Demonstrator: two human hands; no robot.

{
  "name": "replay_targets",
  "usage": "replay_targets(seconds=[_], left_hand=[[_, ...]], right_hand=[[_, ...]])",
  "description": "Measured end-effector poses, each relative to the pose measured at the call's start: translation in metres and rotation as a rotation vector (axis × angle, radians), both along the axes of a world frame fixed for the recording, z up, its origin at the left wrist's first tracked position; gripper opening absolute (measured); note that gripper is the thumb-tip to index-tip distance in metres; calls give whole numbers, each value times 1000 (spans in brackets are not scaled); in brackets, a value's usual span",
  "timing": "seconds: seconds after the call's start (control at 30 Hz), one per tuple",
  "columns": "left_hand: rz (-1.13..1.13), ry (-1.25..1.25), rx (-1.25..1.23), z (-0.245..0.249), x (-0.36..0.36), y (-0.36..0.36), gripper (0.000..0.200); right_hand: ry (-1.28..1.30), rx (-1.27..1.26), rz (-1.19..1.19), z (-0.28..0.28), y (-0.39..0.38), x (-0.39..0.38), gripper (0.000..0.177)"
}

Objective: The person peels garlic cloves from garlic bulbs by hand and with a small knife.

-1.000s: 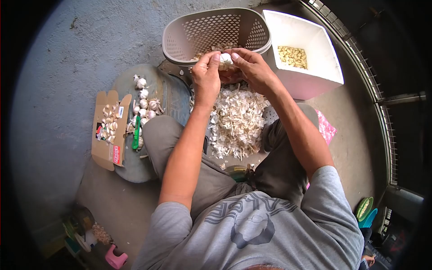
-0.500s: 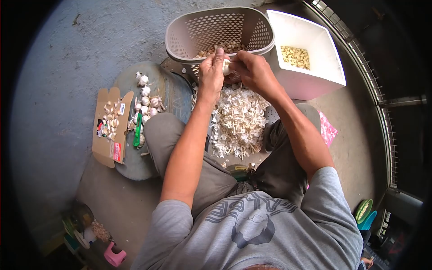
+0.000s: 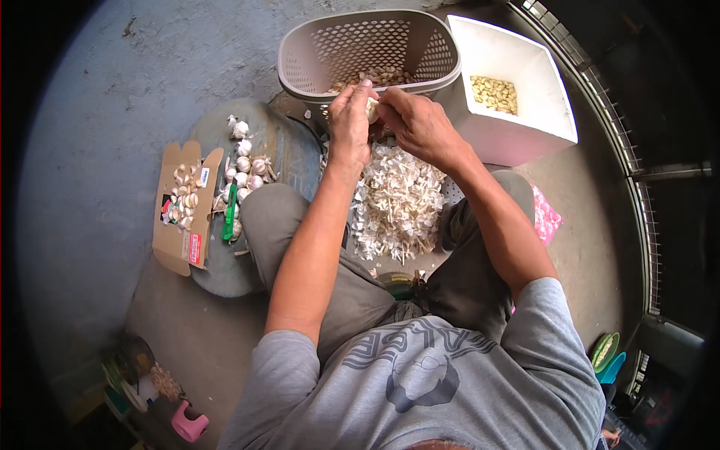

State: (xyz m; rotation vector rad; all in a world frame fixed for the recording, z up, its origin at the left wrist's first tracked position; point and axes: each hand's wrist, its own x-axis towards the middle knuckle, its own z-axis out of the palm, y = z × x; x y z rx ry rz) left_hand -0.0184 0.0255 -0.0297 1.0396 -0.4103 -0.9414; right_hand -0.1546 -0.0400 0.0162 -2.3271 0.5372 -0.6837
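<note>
A garlic bulb (image 3: pixel 372 112), pale and partly hidden by fingers, is held between both hands at the near side of the grey-brown basket. My left hand (image 3: pixel 349 124) is closed around it, thumb pointing up. My right hand (image 3: pixel 424 126) has its fingers bent in against the bulb's right side. Below the hands lies a heap of papery garlic skins (image 3: pixel 397 199). The perforated basket (image 3: pixel 367 22) has garlic cloves (image 3: pixel 382 76) at its bottom. In the white foam box (image 3: pixel 525 127) lie peeled cloves (image 3: pixel 494 94).
Whole garlic bulbs (image 3: pixel 241 163) and a green box cutter (image 3: pixel 230 212) rest on a grey-blue round surface (image 3: pixel 217 274) to the left. Beside them, a cardboard piece (image 3: pixel 172 251) carries loose cloves (image 3: pixel 182 198). A pink bag (image 3: pixel 546 215) lies right of my knee. A metal grille runs along the right.
My right hand has turned slightly, its back now more toward the camera, and the bulb is more covered. Both hands stay at the basket's near rim.
</note>
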Motion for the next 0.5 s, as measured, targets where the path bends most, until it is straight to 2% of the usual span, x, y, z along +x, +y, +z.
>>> replay_targets(seconds=[0.13,0.27,0.37,0.4,0.43,0.5], left_hand=[[30,52,36,7,0,3,18],[16,140,52,0,1,5,17],[128,109,109,-9,4,-3,17],[78,209,137,-9,21,-1,16],[54,299,40,-9,38,-2,17],[-5,225,-71,-1,44,0,22]], right_hand=[[-8,206,125,10,5,-2,15],[-2,35,194,2,10,-2,12],[-57,285,324,-9,17,-5,10],[-29,88,366,-16,36,-6,4],[68,4,486,-19,53,-5,5],[66,86,446,-15,65,-4,11]])
